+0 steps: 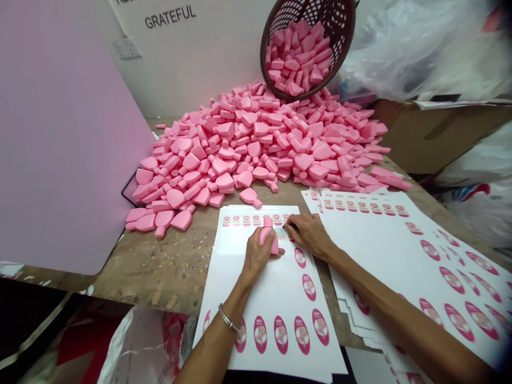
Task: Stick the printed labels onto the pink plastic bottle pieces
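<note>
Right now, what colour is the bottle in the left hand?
The bottle in the left hand is plain pink, best seen in the head view.

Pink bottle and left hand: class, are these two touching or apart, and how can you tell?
Touching. The head view shows the left hand wrapped around the pink bottle, its thumb pressed over the front.

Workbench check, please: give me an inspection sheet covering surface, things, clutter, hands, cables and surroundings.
Surface: wooden tabletop, worn and specked.
Things: label sheet before the person; stacked label sheets at right; heaped pink bottles; tipped basket holding more.
Clutter: plastic bags, cardboard box.
Hands: left hand grips a bottle; right hand at the front sheet's labels, grip unclear.
Cables: nothing seen.
Surroundings: white wall, socket.
</note>
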The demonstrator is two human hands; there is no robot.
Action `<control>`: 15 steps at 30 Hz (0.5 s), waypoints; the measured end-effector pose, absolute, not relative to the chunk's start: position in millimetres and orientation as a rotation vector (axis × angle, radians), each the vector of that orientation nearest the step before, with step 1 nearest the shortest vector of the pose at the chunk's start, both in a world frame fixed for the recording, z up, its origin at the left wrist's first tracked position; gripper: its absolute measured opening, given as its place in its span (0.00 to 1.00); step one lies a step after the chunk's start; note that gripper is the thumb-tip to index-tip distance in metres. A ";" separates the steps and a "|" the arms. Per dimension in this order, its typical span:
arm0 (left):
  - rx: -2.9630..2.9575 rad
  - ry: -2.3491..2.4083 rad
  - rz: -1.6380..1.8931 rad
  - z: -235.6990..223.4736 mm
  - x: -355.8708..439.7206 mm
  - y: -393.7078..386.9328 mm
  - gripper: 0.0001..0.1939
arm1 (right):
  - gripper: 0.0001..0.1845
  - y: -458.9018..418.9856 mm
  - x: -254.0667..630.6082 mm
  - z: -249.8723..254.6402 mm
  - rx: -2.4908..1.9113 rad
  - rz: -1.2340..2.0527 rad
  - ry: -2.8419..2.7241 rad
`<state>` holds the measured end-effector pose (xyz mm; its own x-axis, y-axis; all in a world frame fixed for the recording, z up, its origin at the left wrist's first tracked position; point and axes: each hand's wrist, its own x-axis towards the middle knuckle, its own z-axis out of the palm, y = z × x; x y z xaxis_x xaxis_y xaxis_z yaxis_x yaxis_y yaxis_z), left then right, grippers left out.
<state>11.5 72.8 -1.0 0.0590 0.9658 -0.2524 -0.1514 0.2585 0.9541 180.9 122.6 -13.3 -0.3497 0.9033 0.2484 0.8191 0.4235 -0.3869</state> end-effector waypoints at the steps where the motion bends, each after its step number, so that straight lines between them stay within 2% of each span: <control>1: 0.921 1.177 1.063 -0.9 11.5 72.7 0.22 | 0.09 122.4 180.9 -13.6 -1.465 0.277 -2.259; 6: 0.909 1.170 1.082 -2.8 11.6 72.3 0.21 | 0.12 123.0 178.4 -14.6 -1.469 0.379 -2.188; 9: 0.890 1.159 1.096 -5.1 11.2 73.3 0.22 | 0.15 123.0 181.4 -9.8 -1.456 0.548 -2.072; 12: 0.860 1.147 1.105 -4.0 9.9 73.2 0.24 | 0.19 117.6 186.8 4.7 -1.414 0.786 -1.776; 15: 0.740 1.069 1.114 4.0 7.1 67.0 0.28 | 0.20 103.2 185.4 26.2 -1.398 0.849 -1.609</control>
<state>7.1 67.0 4.0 0.0720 0.9521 -0.2971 -0.3360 0.3036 0.8916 185.4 103.2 26.2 -0.0448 0.9875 0.1510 0.4331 0.1554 -0.8878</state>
